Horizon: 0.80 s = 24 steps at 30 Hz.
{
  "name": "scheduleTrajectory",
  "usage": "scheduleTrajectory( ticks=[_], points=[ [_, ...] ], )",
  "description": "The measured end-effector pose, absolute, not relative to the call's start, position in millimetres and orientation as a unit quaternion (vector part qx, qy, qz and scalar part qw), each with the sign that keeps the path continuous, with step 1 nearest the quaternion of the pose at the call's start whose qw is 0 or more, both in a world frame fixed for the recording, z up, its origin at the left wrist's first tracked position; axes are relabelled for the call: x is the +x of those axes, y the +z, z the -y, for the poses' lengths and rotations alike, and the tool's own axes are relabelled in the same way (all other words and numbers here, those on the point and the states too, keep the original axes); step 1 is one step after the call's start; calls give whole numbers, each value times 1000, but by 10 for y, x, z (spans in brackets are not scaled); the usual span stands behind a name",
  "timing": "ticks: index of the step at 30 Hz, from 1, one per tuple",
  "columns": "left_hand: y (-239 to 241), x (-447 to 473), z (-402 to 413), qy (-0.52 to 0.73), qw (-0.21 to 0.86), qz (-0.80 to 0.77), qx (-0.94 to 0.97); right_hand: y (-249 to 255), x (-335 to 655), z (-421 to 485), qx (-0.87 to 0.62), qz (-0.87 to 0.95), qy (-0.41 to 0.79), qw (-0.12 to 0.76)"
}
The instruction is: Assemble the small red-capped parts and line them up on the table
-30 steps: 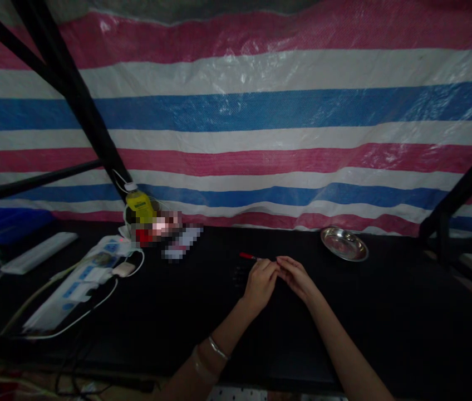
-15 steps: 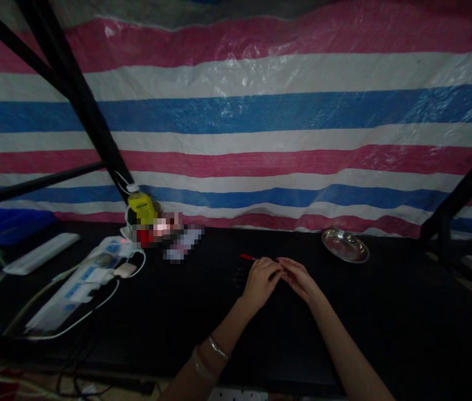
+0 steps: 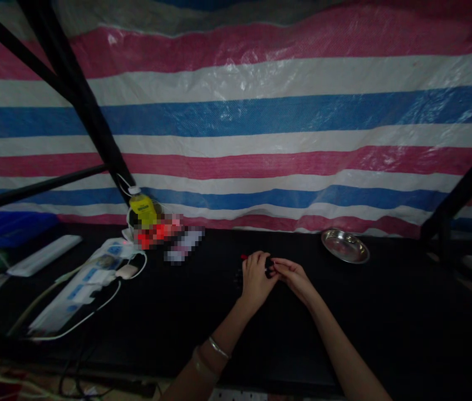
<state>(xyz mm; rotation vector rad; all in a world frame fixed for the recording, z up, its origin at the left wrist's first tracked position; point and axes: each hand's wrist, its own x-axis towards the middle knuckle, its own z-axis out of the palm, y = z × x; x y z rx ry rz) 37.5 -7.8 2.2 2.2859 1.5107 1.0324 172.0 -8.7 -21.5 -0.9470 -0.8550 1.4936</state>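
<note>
My left hand [image 3: 256,278] lies palm-down over the black table, its fingers bent over a small dark object [image 3: 268,265]. Its kind does not show in the dim light. From the right, my right hand [image 3: 295,277] meets it, thumb and fingertips pinched together at the object's edge; whatever they pinch is too small to name. A thin red thing [image 3: 243,257] pokes out just beyond my left fingers, mostly covered by them. Beside the left hand, faint small dark pieces [image 3: 238,275] rest on the black surface.
A round metal dish [image 3: 345,246] stands at the back right. To the left are a power strip [image 3: 78,287] with plugs and cables, a yellow bottle [image 3: 144,209], a blurred-out packet [image 3: 185,245] and a blue tray [image 3: 13,228]. Behind hangs a striped tarp [image 3: 236,117].
My left hand has turned and spread over the dark object, which now shows between the hands. The red thing is more covered. My right hand has shifted slightly left, fingertips pinched.
</note>
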Motion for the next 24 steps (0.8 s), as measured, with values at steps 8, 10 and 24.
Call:
scheduleTrajectory(
  ticks=[8,10,24],
  points=[
    [-114,311,-28,271,55,-613,740,-396,1678,8,-504,446,424,606],
    [-134,266,-79,262,42,-629,731,-452,1702,4,-534,481,357,596],
    [-136,-54,-357,254,153,-669,682,-459,1717,41,-552,537,297,565]
  ],
)
